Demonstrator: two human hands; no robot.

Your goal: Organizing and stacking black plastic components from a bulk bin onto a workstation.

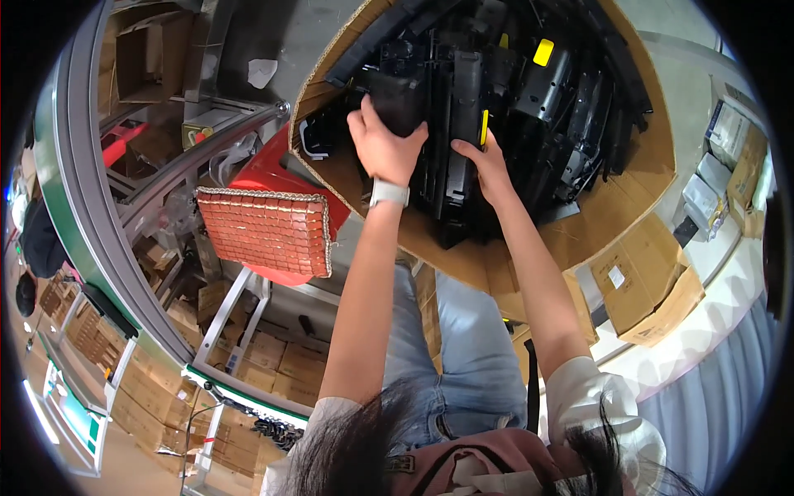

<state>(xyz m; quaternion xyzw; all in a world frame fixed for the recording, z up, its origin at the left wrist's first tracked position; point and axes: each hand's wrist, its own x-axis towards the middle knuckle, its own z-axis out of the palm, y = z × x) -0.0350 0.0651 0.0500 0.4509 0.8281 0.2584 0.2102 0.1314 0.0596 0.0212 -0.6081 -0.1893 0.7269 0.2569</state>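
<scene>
A large cardboard box (612,219) in front of me is packed with black plastic parts that look like toner cartridges, several with yellow tabs. My left hand (383,147), with a pale watch at the wrist, grips a dark, blocky cartridge (403,103) on the box's left side. Its thumb lies along the right edge, and the fingertips are partly hidden behind the block. My right hand (488,165) is closed around the near end of a long black cartridge (466,91) with a yellow strip. Its far fingers are hidden among the parts.
Left of the box stands a red chair (273,169) with a red woven seat mat (265,231). A metal-framed workbench (124,207) runs along the left. Flattened cardboard (641,281) lies at the right, near wrapped packages (707,194). More cartons (256,355) fill the lower left.
</scene>
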